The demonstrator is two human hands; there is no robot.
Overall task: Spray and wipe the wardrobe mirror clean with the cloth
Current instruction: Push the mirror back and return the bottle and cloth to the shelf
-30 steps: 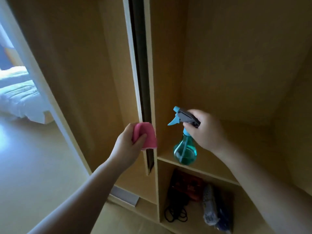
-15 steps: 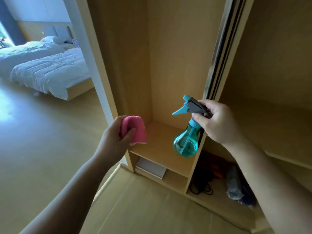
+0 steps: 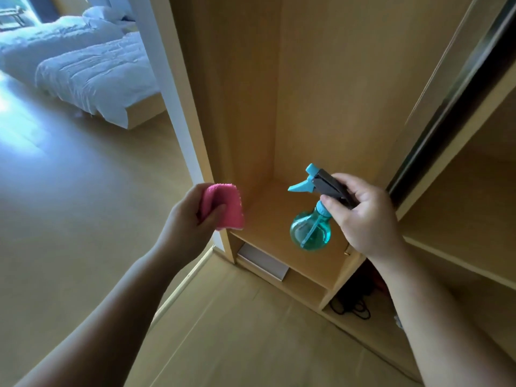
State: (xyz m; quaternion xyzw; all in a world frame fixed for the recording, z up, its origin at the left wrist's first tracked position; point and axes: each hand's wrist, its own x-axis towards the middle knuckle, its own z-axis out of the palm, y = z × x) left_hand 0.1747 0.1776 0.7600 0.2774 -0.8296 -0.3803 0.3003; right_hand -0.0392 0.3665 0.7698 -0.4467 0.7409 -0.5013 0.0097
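Note:
My left hand (image 3: pixel 190 222) grips a folded pink cloth (image 3: pixel 222 206), held up in front of the wardrobe's left edge. My right hand (image 3: pixel 363 213) holds a teal spray bottle (image 3: pixel 310 233) by its dark grey head, the nozzle pointing left and the bottle hanging in front of an open wooden compartment. The edge of a sliding door (image 3: pixel 446 107) with a dark track runs diagonally at the upper right. No mirror face shows in the head view.
The open wardrobe has a wooden shelf (image 3: pixel 279 247) with a white box (image 3: pixel 262 263) beneath it. Black cables (image 3: pixel 351 305) lie in the lower right compartment. A bed with white bedding (image 3: pixel 83 65) stands far left across a bare wooden floor (image 3: pixel 69 205).
The view has swung left and back from the wardrobe: the door edge shifted from the centre to the upper right, and the bed came into sight. Both hands keep their holds.

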